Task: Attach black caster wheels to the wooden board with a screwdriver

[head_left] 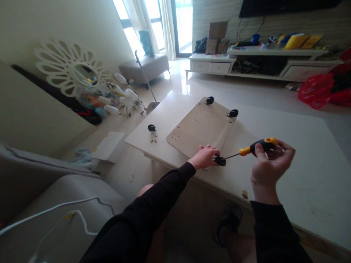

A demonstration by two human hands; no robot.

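Note:
A pale wooden board (pixel 201 126) with rounded corners lies on the white table. Two black casters, a left one (pixel 210 100) and a right one (pixel 233 113), sit at its far corners. At the near right corner, my left hand (pixel 204 156) grips another black caster (pixel 220 161) with closed fingers. My right hand (pixel 270 164) is wrapped round a yellow and black screwdriver (pixel 259 147), whose shaft slants down to that caster. The tip's exact contact is too small to make out. A loose caster (pixel 151 128) and several small screws (pixel 154 141) lie left of the board.
The white table (pixel 296 146) extends to the right of the board. Beside its left end, a white box (pixel 108 147) stands on the floor near a grey sofa (pixel 68 204). A dustpan (pixel 153 107) rests behind the table, and a red plastic bag (pixel 315 89) is at far right.

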